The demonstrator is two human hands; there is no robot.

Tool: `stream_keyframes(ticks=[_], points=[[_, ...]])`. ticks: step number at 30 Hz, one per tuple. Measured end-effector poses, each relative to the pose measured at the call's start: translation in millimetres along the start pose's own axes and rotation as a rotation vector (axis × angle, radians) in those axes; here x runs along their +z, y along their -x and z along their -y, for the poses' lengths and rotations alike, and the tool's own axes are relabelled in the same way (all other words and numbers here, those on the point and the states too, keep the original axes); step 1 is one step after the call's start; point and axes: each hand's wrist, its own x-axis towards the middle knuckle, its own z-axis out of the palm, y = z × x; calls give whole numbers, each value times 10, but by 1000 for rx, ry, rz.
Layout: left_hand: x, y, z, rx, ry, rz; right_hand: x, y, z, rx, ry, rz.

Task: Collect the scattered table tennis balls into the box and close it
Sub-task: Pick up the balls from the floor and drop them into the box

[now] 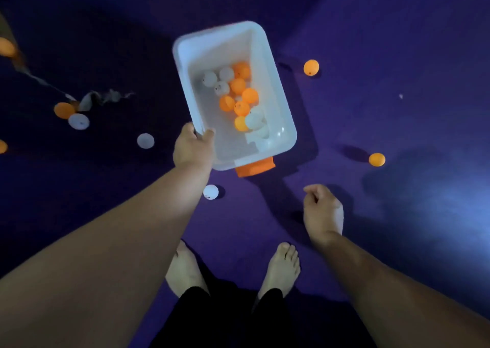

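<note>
**Box held in one hand, balls loose on the floor**

The purple floor (397, 42) fills the view. The white box (212, 42) sits at the middle, lidless and tilted, with its long side running from 11 to 5 o'clock. The left hand (192, 146) grasps its rim at the 7 o'clock corner, thumb inside and fingers curled over the edge. The right hand (322, 209) hangs well apart from the box, at 5 o'clock from it. Its fingers are loosely curled and nothing shows in them. Two bare feet (183, 268) stand at 6 o'clock, below black trousers (225, 321).

An orange clip (254, 168) juts from the box's near end. Inside the box lies a cluster of orange and white balls (238, 85), touching one another.

Outside it, going round from the box:
- an orange ball (311, 67) at 3 o'clock
- another orange ball (376, 159) at 4 o'clock
- a white ball (211, 191) at 7 o'clock, just beside the left wrist
- a second white ball (145, 140) at 8 o'clock
- a white and orange pair (78, 121) at 9 o'clock, touching
</note>
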Motion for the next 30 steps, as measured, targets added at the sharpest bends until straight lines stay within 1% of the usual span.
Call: stream_keyframes(ticks=[3, 5, 6, 8, 9, 10, 12, 15, 17, 19, 21, 23, 25, 30], points=[[129, -40, 118, -15, 211, 2, 39, -36, -292, -8, 69, -40], [188, 25, 217, -9, 269, -21, 59, -69, -456, 32, 86, -77], [211, 84, 266, 20, 223, -87, 69, -86, -534, 41, 99, -94], [257, 265, 357, 143, 46, -287, 93, -107, -674, 48, 141, -120], [282, 386, 384, 228, -7, -351, 106, -118, -732, 63, 162, -129], [319, 512, 407, 308, -30, -368, 116, -125, -779, 84, 189, -129], [429, 710, 428, 433, -54, -323, 159, -142, -870, 119, 254, -109], [701, 863, 449, 606, -70, -147, 263, -192, -992, 153, 329, -71], [918, 917, 413, 725, -77, -35, 336, -266, -1078, 185, 298, -50], [1145, 949, 364, 818, -93, 63, 390, -367, -1152, 200, 207, -56], [1345, 942, 298, 887, -113, 133, 414, -488, -1189, 161, 106, -134], [1502, 916, 224, 928, -143, 162, 361, -629, -1182, 73, 8, -286], [1623, 868, 126, 964, -175, 178, 196, -838, -1099, 58, -95, -407], [1860, 639, -233, 1130, -300, 259, -356, -1461, -1008, 19, -173, -583]])
